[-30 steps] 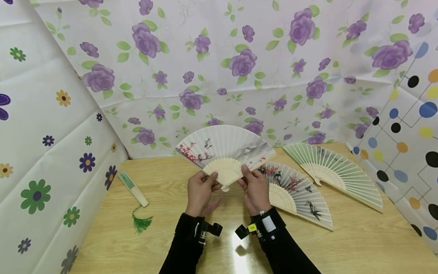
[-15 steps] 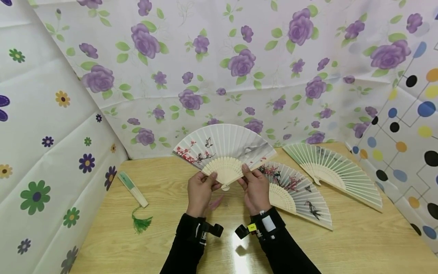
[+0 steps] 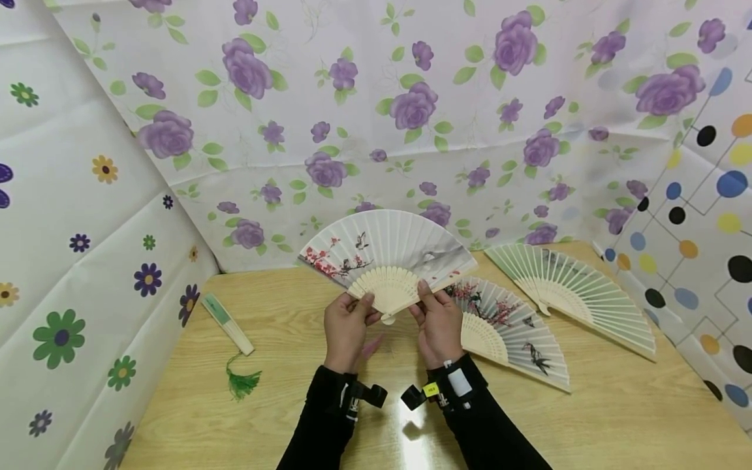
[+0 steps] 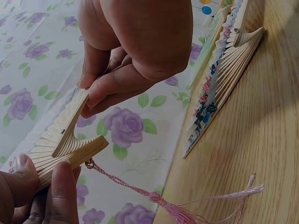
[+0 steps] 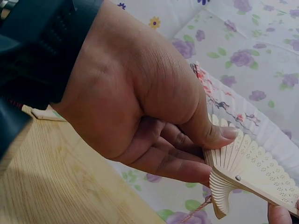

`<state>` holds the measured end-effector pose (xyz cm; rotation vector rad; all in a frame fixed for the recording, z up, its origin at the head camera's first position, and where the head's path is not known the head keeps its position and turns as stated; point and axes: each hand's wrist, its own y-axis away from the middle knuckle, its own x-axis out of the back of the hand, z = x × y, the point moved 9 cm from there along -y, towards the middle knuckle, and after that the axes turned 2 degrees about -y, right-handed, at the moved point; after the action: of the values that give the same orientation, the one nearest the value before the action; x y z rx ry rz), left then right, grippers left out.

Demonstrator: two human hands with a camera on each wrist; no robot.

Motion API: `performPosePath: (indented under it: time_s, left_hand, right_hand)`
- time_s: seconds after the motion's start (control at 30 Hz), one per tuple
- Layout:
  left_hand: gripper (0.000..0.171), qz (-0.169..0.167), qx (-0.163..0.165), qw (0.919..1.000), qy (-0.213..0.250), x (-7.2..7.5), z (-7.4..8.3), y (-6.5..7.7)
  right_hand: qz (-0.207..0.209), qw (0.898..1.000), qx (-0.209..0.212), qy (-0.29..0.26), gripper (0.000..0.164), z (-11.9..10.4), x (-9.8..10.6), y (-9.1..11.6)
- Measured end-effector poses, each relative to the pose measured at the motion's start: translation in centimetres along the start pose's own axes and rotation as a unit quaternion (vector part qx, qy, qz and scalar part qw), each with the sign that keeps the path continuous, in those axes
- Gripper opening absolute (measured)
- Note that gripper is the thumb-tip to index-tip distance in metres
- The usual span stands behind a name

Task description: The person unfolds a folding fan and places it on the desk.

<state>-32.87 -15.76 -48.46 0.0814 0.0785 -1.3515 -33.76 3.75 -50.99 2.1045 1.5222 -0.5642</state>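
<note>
Head view on my screen puts the white fan (image 3: 390, 241) just below centre, spread wide and held above the desk (image 3: 194, 411), its pivot (image 3: 388, 319) toward six o'clock. The left hand (image 3: 346, 331) pinches the ribs (image 3: 384, 290) near the fan's eight-o'clock edge, and the right hand (image 3: 439, 328) pinches near its four-o'clock edge, thumbs on the near face, so both sets of fingers are grasping this one fan. From the left wrist feed I can see a pink tassel (image 4: 172, 207) on a cord (image 4: 122, 179) from the pivot end, trailing toward four o'clock; whether its tip touches the desk I can't tell. Taking the held fan as my dial, a folded fan (image 3: 229, 325) with a green tassel (image 3: 243, 384) lies at eight o'clock, a grey fan (image 3: 531, 339) lies open at four, partly hidden by the right hand, and a pale green fan (image 3: 578, 300) lies open near three. I read the step in hand as steadying the spread: it looks fully open to me. As I judge it, the next move calls for even pressure from both pinches and, if the fan is to go down, a level descent that neither snags the pink tassel nor brushes the grey fan.
</note>
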Motion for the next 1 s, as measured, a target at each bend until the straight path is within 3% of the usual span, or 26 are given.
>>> performPosePath:
  time_s: [0.6, 1.0]
  left_hand:
    - [0.020, 0.023, -0.025, 0.9994, 0.010, 0.07, 0.24, -0.12]
    - [0.020, 0.017, -0.030, 0.9993, 0.012, -0.19, 0.21, 0.11]
  right_hand:
    - [0.009, 1.000, -0.005, -0.022, 0.025, -0.04, 0.06, 0.35]
    - [0.026, 0.999, -0.002, -0.032, 0.022, -0.10, 0.24, 0.21]
